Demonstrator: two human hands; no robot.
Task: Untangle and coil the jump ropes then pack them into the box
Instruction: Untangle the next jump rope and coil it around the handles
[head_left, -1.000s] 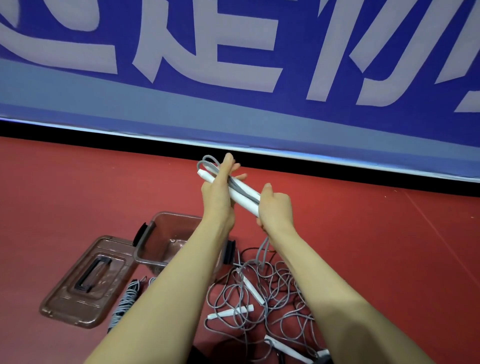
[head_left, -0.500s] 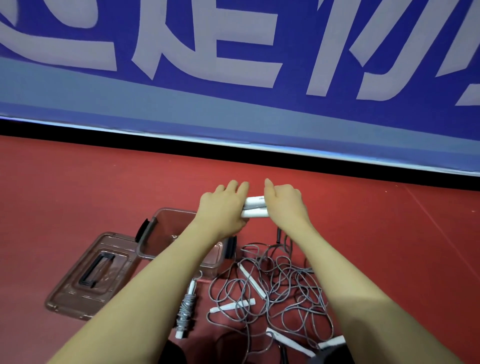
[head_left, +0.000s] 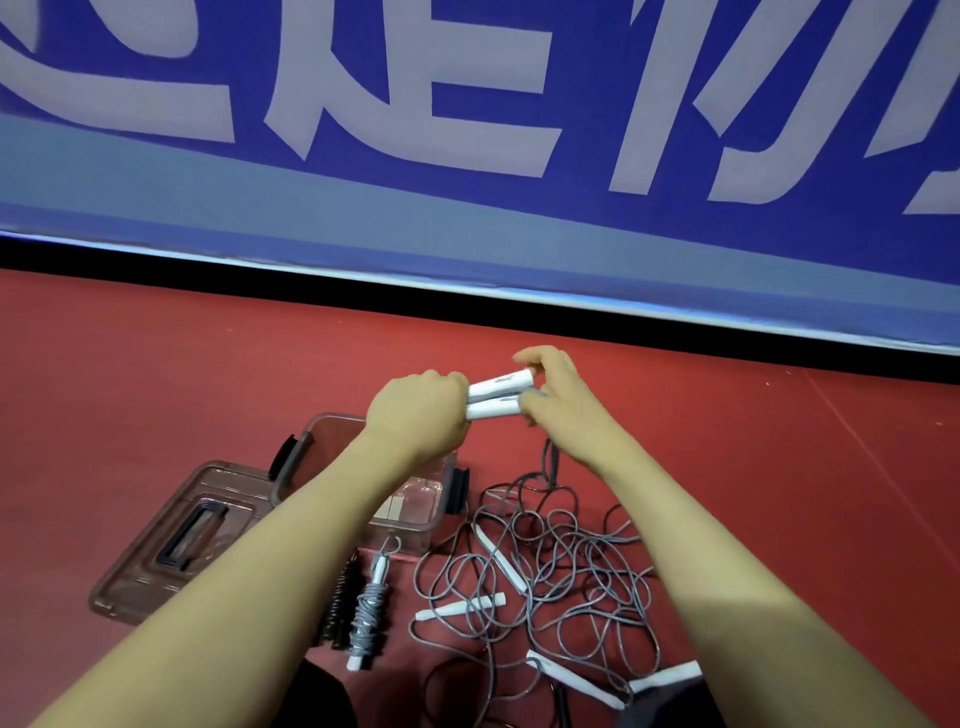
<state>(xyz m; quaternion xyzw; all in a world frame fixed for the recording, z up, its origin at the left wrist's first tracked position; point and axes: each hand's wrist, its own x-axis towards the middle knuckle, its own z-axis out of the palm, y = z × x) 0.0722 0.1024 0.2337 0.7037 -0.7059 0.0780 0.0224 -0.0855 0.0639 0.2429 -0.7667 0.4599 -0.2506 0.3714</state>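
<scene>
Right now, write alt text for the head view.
Two bare hands hold a pair of white handles together above an open brown box on a red floor. Beside the box lie its lid, one coiled rope and tangled grey ropes.

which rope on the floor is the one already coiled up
Find the open brown box on the red floor. Just in front of it lies the coiled rope, grey cord wound tightly round its white handles. The loose ropes to its right sprawl in open tangled loops.
</scene>
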